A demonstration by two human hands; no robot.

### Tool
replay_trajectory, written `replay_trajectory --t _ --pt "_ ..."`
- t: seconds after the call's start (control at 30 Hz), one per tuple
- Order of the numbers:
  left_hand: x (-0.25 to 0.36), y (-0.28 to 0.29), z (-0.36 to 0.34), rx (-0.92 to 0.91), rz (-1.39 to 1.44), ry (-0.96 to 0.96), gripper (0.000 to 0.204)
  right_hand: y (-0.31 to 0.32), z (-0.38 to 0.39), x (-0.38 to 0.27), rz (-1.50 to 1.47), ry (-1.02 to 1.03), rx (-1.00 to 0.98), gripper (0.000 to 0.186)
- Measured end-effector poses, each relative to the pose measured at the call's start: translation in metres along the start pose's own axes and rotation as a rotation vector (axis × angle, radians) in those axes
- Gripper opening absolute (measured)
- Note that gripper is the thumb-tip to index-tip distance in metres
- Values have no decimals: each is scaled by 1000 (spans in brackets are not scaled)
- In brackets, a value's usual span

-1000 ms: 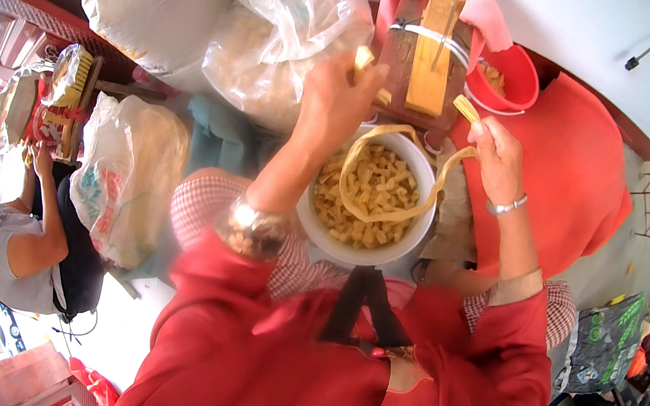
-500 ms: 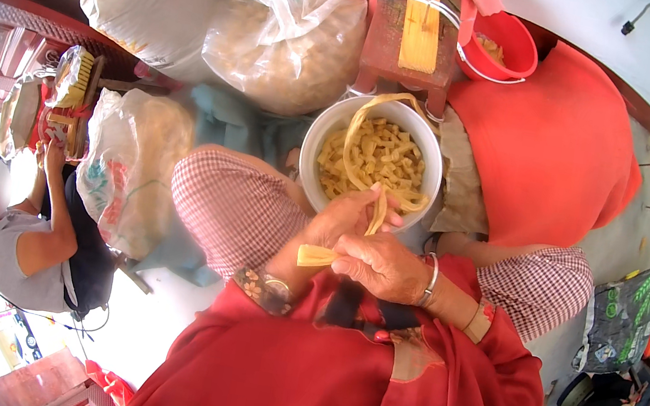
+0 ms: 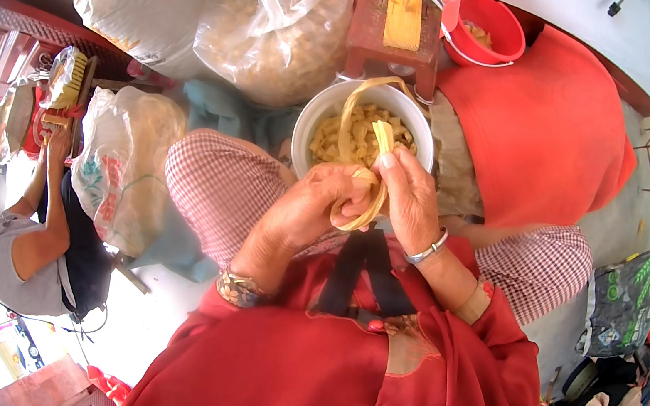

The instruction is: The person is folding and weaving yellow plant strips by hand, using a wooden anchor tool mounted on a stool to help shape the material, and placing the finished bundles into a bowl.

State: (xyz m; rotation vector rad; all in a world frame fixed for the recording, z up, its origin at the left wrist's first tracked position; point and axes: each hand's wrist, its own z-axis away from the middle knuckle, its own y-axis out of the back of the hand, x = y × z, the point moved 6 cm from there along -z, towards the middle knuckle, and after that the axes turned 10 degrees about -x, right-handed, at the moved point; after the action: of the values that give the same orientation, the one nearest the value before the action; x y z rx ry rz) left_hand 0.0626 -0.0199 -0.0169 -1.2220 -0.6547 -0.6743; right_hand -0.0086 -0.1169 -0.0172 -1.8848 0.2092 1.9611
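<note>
A long yellow strip runs between my two hands, bent into a small loop just above my lap. My left hand has its fingers curled around one part of the strip. My right hand pinches its flat folded end between thumb and fingers, with that end pointing up and away from me. Another length of the same strip arches over the white bucket. Inside the bucket lie many short folded yellow pieces. What the strip is made of I cannot tell.
Behind the bucket stands a small brown stool bearing a yellow bundle. Beside it is a red bucket. Clear plastic bags sit at the far left. Red cloth lies to the right. Another person works at the left.
My right hand has moved up and away from me, turning the folded end from pointing left to pointing away. A loop now hangs between my hands. The view has shifted slightly.
</note>
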Motion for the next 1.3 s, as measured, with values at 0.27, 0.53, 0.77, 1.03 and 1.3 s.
replay_trajectory --t 0.27,0.53,0.77,1.03,1.3 --pt "65 -36 22 387 -1420 -569 14 1 -1 2 49 -85 -217 32" --pt "33 -9 15 294 -593 -148 16 5 5 -4 -65 -161 -480 32" --pt "20 -28 10 11 210 -196 26 5 10 -27 -68 10 -516 27" --pt "26 -30 10 44 -705 -327 36 16 17 -7 -187 -65 -361 24" --pt "15 -30 4 -86 -799 -335 60 14 20 6 -474 -102 -325 33"
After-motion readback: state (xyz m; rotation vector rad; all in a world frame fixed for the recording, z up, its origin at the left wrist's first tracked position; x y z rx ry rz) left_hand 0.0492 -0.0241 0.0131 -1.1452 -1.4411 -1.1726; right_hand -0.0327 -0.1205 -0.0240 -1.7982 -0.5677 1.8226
